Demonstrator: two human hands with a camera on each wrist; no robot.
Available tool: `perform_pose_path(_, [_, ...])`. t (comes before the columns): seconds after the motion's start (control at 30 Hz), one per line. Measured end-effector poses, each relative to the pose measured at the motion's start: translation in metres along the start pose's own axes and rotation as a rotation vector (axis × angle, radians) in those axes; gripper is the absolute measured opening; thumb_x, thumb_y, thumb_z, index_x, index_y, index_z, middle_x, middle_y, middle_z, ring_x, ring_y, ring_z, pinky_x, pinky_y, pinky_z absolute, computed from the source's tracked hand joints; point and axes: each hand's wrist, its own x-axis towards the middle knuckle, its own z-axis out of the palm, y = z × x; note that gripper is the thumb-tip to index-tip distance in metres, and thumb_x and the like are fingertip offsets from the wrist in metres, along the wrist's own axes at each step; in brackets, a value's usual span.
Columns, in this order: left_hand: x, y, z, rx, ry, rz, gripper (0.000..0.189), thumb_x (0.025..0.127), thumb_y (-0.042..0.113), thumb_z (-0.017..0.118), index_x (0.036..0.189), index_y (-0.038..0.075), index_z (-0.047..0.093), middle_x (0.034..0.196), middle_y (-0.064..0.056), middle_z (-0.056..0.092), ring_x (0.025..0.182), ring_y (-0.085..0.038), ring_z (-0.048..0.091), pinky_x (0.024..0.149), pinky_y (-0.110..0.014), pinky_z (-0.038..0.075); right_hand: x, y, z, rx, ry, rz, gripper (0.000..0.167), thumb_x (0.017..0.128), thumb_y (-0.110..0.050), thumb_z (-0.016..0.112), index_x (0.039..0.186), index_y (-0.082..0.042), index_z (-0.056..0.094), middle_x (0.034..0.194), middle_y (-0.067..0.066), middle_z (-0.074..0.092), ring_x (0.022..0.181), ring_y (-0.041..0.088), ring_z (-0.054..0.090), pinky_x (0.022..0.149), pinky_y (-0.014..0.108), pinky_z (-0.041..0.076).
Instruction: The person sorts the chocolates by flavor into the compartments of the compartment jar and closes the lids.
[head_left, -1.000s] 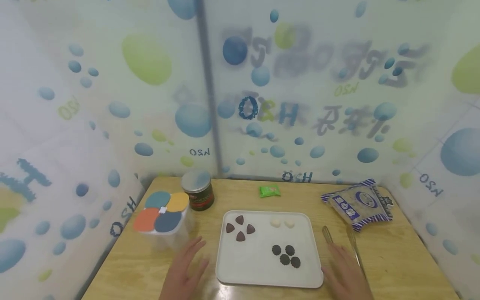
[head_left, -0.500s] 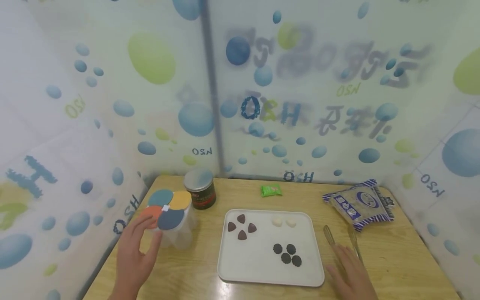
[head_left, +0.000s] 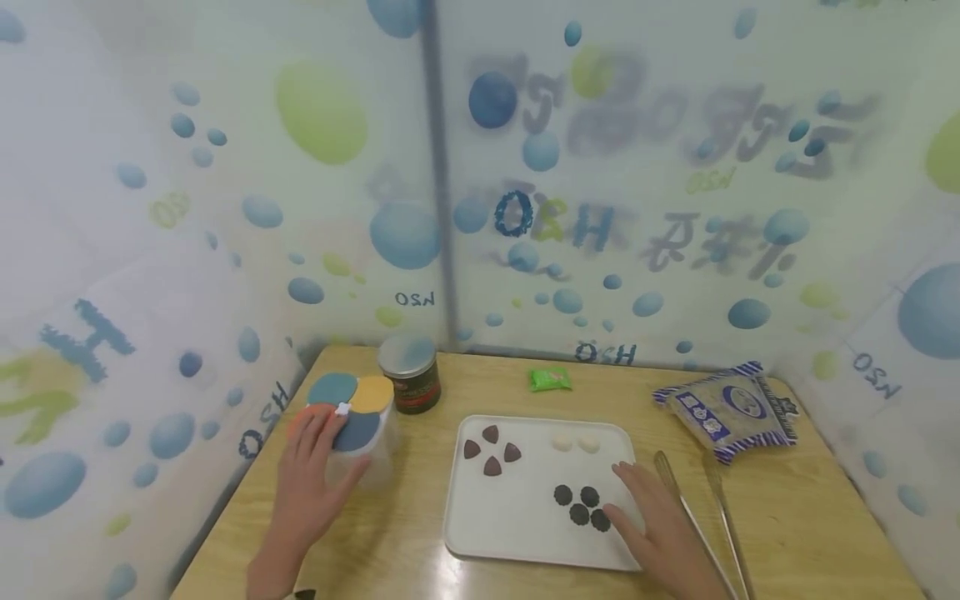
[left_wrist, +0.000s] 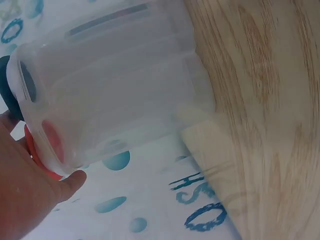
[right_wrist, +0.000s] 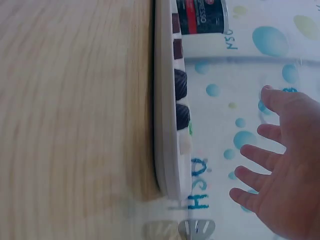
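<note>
My left hand [head_left: 307,479] rests its fingers on the orange lid [head_left: 303,417] of a clear plastic storage container [left_wrist: 115,85] topped with coloured petal-shaped lids. Its thumb [left_wrist: 75,182] reaches out beside the lid rim. My right hand [head_left: 656,521], fingers spread and holding nothing, hovers over the right edge of a white tray [head_left: 510,521]. Nearest to it on the tray are several dark ridged round pieces [head_left: 579,513]. Several brown wedge-shaped pieces [head_left: 492,467] and two white pieces [head_left: 588,442] also lie there.
Behind the container stands a dark tin [head_left: 416,390] with a silver lid. A small green packet [head_left: 550,380] lies at the back, a blue-striped bag [head_left: 723,412] at the back right. Metal tongs [head_left: 727,517] lie right of the tray. Patterned curtains surround the table.
My left hand has moved from beside the tray to the container and onto its orange lid. My right hand has shifted left, from near the tongs to above the tray edge.
</note>
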Motion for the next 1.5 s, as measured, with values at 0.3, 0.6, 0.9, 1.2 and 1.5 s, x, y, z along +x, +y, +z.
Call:
perform_pose_path(0.3, [0.0, 0.002, 0.01, -0.031, 0.065, -0.024, 0.058, 0.093, 0.042, 0.068, 0.132, 0.001, 0.06, 0.14, -0.023, 0.054, 0.131, -0.046, 0.043, 0.095, -0.061, 0.033, 0.004, -0.013, 0.014, 0.017, 0.068, -0.072, 0.048, 0.093, -0.021, 0.071, 0.137, -0.01, 0.058, 0.141, 0.015, 0.057, 0.131, 0.035, 0.051, 0.106, 0.043, 0.037])
perform_pose_path(0.6, [-0.006, 0.001, 0.016, -0.058, 0.1, -0.074, 0.052, 0.089, 0.026, 0.073, 0.131, -0.002, 0.059, 0.138, -0.024, 0.053, 0.127, -0.045, 0.043, 0.097, -0.059, 0.03, 0.02, -0.03, 0.032, 0.086, -0.019, -0.131, 0.048, 0.096, -0.028, 0.067, 0.14, -0.015, 0.055, 0.144, 0.012, 0.055, 0.134, 0.034, 0.05, 0.105, 0.058, 0.044])
perform_pose_path(0.9, [-0.008, -0.002, 0.02, -0.051, 0.105, -0.106, 0.056, 0.079, 0.013, 0.077, 0.131, 0.0, 0.059, 0.138, -0.023, 0.053, 0.127, -0.044, 0.042, 0.097, -0.056, 0.03, 0.055, -0.067, 0.052, 0.198, -0.179, -0.138, 0.049, 0.098, -0.041, 0.061, 0.143, -0.023, 0.053, 0.148, -0.002, 0.052, 0.141, 0.021, 0.045, 0.114, 0.049, 0.04])
perform_pose_path(1.2, [-0.009, -0.004, 0.023, -0.063, 0.119, -0.109, 0.054, 0.081, 0.014, 0.077, 0.131, 0.002, 0.06, 0.138, -0.022, 0.054, 0.128, -0.043, 0.043, 0.097, -0.058, 0.03, 0.091, -0.104, 0.077, 0.254, -0.269, -0.263, 0.049, 0.101, -0.037, 0.058, 0.145, -0.017, 0.05, 0.15, 0.004, 0.051, 0.143, 0.022, 0.043, 0.115, 0.047, 0.039])
perform_pose_path(1.5, [-0.011, -0.003, 0.017, -0.056, 0.105, -0.132, 0.057, 0.077, 0.009, 0.079, 0.131, 0.003, 0.061, 0.14, -0.02, 0.053, 0.129, -0.043, 0.041, 0.095, -0.057, 0.03, 0.122, -0.141, 0.097, 0.258, -0.323, -0.329, 0.051, 0.103, -0.04, 0.053, 0.147, -0.014, 0.048, 0.152, 0.005, 0.047, 0.12, 0.018, 0.058, 0.091, 0.032, 0.054])
